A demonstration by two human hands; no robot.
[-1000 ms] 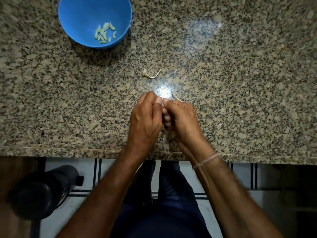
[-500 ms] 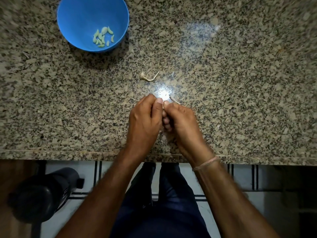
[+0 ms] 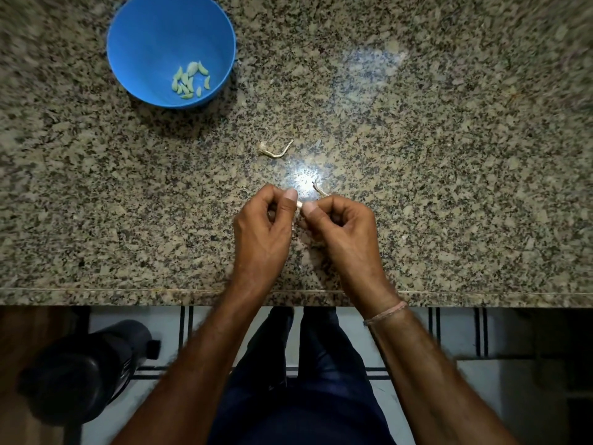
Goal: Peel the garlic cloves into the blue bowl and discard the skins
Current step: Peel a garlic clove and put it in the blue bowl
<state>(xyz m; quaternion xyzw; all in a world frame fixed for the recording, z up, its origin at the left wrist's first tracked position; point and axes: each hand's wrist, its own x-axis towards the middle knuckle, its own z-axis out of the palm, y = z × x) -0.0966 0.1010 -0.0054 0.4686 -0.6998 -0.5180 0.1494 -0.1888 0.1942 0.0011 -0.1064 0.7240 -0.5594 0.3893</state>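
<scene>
My left hand (image 3: 261, 229) and my right hand (image 3: 345, 231) meet over the granite counter near its front edge. Between their thumbs they pinch a small pale garlic clove (image 3: 299, 205), mostly hidden by the fingers. A thin dry strand of skin (image 3: 318, 190) sticks up behind my right thumb. The blue bowl (image 3: 141, 33) stands at the far left and holds several peeled cloves (image 3: 190, 80). A dried garlic stem (image 3: 274, 149) lies on the counter between the bowl and my hands.
The speckled granite counter (image 3: 449, 155) ends in a front edge (image 3: 128, 292) just below my wrists. Beneath it are a tiled floor, my legs and a black cylinder-shaped object (image 3: 83, 367) at the lower left.
My hands have drawn slightly apart, so the clove now shows between the thumbs. The bowl and stem lie as before.
</scene>
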